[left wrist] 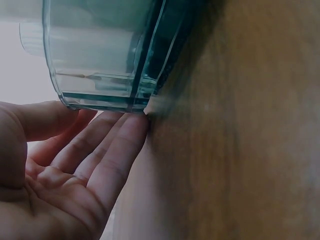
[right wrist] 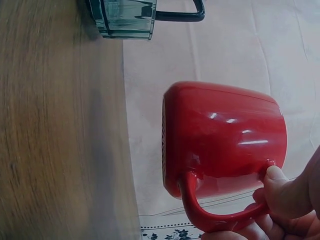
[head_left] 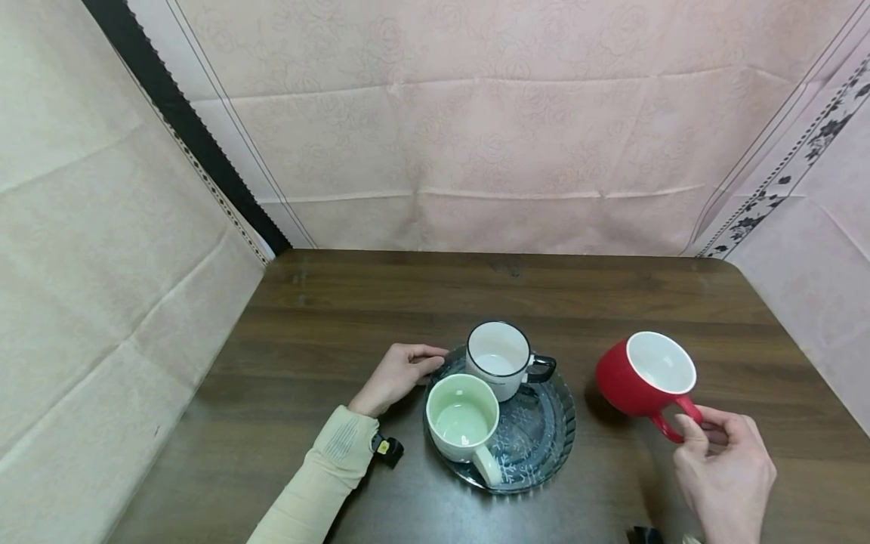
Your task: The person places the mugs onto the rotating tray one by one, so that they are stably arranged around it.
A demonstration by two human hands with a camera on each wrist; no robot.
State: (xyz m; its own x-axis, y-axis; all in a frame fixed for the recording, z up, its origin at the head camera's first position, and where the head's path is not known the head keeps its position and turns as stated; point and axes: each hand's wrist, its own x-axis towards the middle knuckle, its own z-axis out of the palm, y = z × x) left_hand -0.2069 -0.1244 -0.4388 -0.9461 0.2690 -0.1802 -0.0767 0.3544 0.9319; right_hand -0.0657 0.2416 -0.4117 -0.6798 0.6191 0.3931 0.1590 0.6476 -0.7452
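My right hand (head_left: 727, 465) pinches the handle of a red mug (head_left: 621, 381) with a white inside. The mug is held tilted above the table, right of a clear patterned glass dish (head_left: 526, 446). In the right wrist view, thumb and fingers grip the red handle (right wrist: 215, 220). At the dish's left edge, my left hand (head_left: 401, 370) touches the rim with extended fingers; its fingertips meet the glass side (left wrist: 100, 102) in the left wrist view. On the dish stand a light green mug (head_left: 451, 419) and a white mug (head_left: 485, 355) with a black rim and black handle.
The brown wooden table (head_left: 340, 302) lies beneath. Pale patterned cloth (head_left: 510, 151) hangs behind it and at both sides. A black wrist strap device (head_left: 389, 449) sits at the left sleeve (head_left: 319, 476).
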